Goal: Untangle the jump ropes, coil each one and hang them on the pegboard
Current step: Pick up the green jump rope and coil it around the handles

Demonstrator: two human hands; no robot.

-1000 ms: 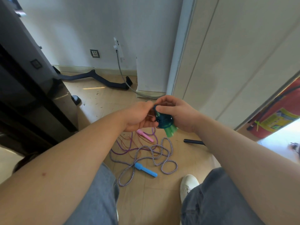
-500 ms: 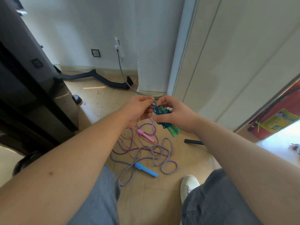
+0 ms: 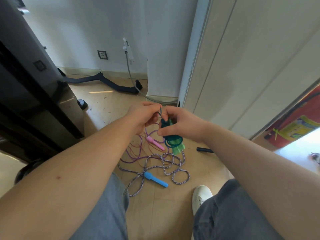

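green handles [image 3: 178, 148]: translucent plastic. striped rope [image 3: 180, 175]: braided cord, matt. blue handle [image 3: 155, 179]: matt plastic. floor [image 3: 155, 213]: smooth tile, slight sheen. cabinet [image 3: 34, 94]: glossy black.

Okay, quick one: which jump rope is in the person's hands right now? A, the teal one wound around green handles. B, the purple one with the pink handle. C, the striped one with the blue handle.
A: the right hand grips the teal rope wound on the green handles while the left hand pinches its loose end; the pink handle and blue handle lie on the floor.
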